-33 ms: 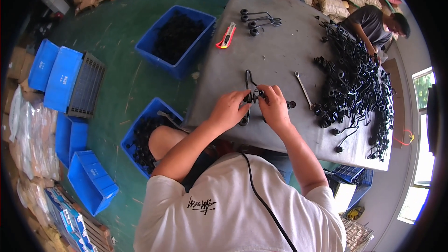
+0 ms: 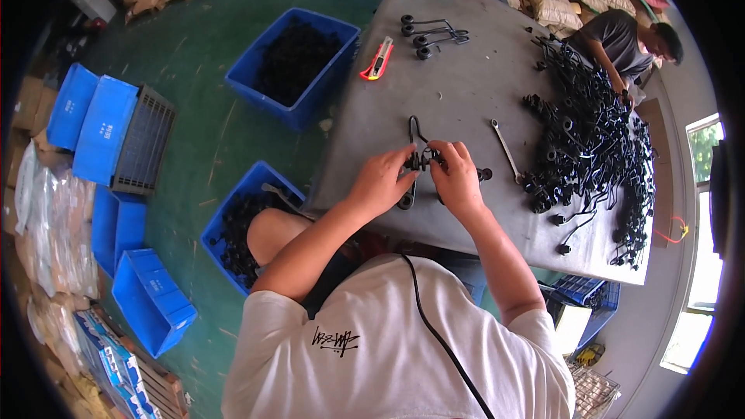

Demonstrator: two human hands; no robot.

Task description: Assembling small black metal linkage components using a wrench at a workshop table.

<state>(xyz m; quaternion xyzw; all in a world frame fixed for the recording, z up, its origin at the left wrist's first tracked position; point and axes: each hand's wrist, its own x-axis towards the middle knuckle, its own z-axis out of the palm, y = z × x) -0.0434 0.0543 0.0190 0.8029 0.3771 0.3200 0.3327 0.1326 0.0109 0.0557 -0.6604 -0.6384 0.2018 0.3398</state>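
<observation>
Both my hands are over the table near its front left edge. My left hand point(image 2: 378, 181) pinches the left side of a small black fitting, and my right hand point(image 2: 456, 180) pinches it from the right. The fitting is on a black bent rod point(image 2: 414, 126), whose looped end points away from me. My fingers hide much of where they grip. Round black ends point(image 2: 405, 201) show below my left fingers, and another round black end point(image 2: 485, 174) lies just right of my right hand. A combination wrench point(image 2: 506, 151) rests on the table further right.
Black bent rods point(image 2: 434, 32) and a red utility knife point(image 2: 376, 60) lie toward the far side. A large pile of black rods point(image 2: 590, 136) covers the table's right. Blue bins point(image 2: 240, 84) of black parts stand left on the floor. Two co-workers sit at the far and right edges.
</observation>
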